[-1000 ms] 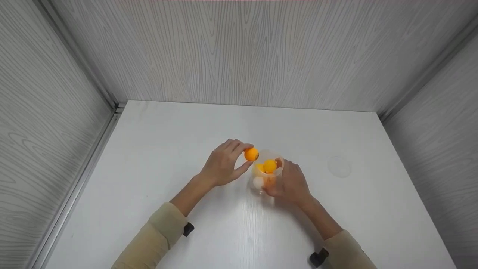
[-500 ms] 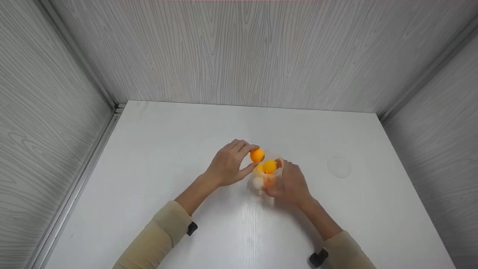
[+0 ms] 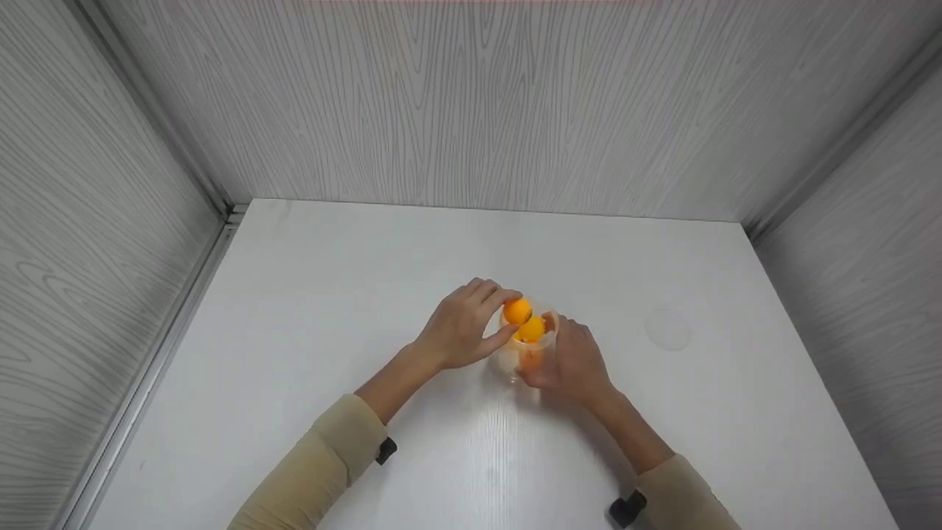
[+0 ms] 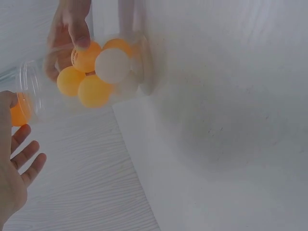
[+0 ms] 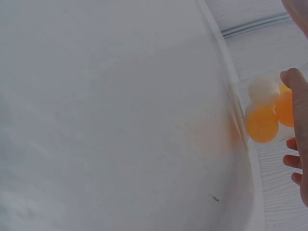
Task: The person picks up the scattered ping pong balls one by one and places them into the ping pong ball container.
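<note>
A clear plastic jar [image 4: 48,106] stands upright on the table, with several orange ping-pong balls [image 4: 95,91] and a white ping-pong ball [image 4: 112,66] inside. Around its side, the right hand [image 3: 574,364] grips the jar, thumb at the front. Between thumb and fingertips the left hand [image 3: 464,327] pinches another orange ping-pong ball [image 3: 517,311] at the jar's mouth. In the left wrist view that ball [image 4: 20,111] appears at the rim, partly covered by the left thumb. Part of the right hand [image 5: 301,125] shows at the edge of the right wrist view.
A clear round lid [image 3: 668,329] lies flat on the white table [image 3: 368,243], right of the jar. Grey wood-grain panels [image 3: 471,103] enclose the table at the back and both sides.
The left hand has moved right with its orange ball, from beside the jar to over its mouth. The right hand and jar have stayed in place.
</note>
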`<action>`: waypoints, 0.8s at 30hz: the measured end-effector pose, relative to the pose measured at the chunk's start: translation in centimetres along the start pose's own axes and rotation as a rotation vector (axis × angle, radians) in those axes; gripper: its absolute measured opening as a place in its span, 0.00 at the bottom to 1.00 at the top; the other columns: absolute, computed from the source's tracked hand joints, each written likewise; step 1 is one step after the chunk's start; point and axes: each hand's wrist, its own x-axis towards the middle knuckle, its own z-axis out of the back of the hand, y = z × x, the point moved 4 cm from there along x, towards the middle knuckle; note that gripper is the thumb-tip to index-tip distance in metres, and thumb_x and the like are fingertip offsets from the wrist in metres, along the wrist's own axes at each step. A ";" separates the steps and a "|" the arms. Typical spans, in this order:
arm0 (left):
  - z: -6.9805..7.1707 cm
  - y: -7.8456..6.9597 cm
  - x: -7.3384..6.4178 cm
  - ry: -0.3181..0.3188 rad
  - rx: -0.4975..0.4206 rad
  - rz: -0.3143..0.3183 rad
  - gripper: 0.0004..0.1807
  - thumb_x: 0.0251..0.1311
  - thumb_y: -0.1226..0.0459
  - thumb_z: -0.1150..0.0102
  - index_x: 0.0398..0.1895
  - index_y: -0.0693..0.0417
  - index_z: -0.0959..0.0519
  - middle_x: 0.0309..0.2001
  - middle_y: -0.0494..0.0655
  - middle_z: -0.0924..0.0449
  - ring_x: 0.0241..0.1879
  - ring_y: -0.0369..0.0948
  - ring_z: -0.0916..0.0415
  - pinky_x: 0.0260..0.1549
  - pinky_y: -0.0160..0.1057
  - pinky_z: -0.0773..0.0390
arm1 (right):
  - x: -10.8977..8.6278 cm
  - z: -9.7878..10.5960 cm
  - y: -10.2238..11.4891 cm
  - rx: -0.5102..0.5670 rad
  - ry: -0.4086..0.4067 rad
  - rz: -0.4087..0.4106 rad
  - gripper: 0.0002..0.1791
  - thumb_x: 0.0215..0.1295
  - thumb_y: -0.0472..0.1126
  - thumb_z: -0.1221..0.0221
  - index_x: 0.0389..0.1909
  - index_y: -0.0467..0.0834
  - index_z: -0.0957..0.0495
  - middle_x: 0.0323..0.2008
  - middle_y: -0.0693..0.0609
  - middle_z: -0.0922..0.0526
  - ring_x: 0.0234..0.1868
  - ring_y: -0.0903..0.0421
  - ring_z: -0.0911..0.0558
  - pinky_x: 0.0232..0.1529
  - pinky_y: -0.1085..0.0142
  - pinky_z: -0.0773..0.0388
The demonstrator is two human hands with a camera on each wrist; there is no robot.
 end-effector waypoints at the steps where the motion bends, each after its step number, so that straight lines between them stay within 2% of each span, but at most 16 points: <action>1: 0.0 0.0 0.0 0.003 -0.002 0.002 0.22 0.69 0.52 0.34 0.62 0.50 0.20 0.51 0.46 0.16 0.51 0.43 0.19 0.56 0.37 0.15 | 0.0 0.0 0.0 0.000 -0.001 0.004 0.49 0.48 0.62 0.25 0.64 0.35 0.28 0.54 0.41 0.15 0.51 0.43 0.19 0.59 0.47 0.16; 11: -0.2 0.0 0.1 0.023 -0.005 -0.001 0.23 0.70 0.52 0.35 0.62 0.50 0.20 0.51 0.46 0.16 0.52 0.43 0.20 0.57 0.37 0.16 | 0.0 -0.2 -0.1 -0.010 -0.041 0.062 0.49 0.48 0.61 0.25 0.63 0.35 0.29 0.52 0.40 0.15 0.48 0.43 0.19 0.56 0.47 0.15; 19: -0.2 -0.2 0.2 0.033 -0.023 -0.032 0.22 0.70 0.53 0.35 0.63 0.51 0.20 0.51 0.46 0.17 0.53 0.44 0.20 0.56 0.38 0.16 | 0.0 0.0 0.1 -0.029 -0.066 0.120 0.45 0.49 0.60 0.25 0.61 0.36 0.29 0.50 0.42 0.16 0.47 0.45 0.19 0.56 0.49 0.17; 24: -0.2 -0.2 0.2 0.030 -0.020 -0.035 0.22 0.70 0.53 0.35 0.63 0.51 0.20 0.50 0.46 0.17 0.52 0.43 0.20 0.55 0.38 0.16 | 0.0 0.1 0.1 -0.042 -0.065 0.121 0.46 0.49 0.61 0.25 0.62 0.36 0.28 0.51 0.41 0.16 0.48 0.45 0.19 0.57 0.48 0.17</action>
